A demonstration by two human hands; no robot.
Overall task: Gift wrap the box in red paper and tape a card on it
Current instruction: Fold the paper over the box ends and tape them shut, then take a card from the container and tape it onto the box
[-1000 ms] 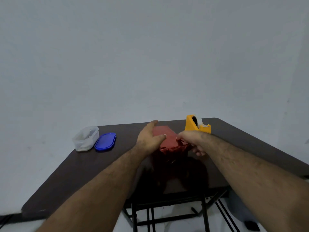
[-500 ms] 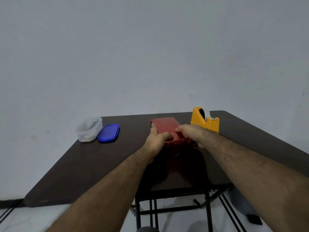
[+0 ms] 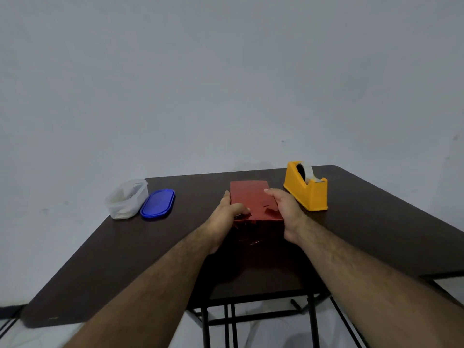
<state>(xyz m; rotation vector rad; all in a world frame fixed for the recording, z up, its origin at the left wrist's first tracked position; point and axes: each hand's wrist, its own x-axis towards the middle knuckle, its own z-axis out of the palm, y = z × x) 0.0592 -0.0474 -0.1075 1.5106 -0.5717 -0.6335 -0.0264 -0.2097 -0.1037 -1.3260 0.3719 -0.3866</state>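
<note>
The left hand point(image 3: 227, 217) and right hand point(image 3: 285, 210) are clasping the shiny red paper-wrapped rectangular box point(image 3: 253, 204) between them, thumbs curling over its top. Loosening either grip is risking the near-end fold springing open untaped.

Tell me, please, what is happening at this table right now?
A person is gift wrapping: both hands hold a box covered in red paper on the dark table. The left hand grips its left side with the thumb on top, and the right hand grips the right side. A yellow tape dispenser stands just to the right. Farther left sit a clear plastic container and its blue lid. No card is visible.
</note>
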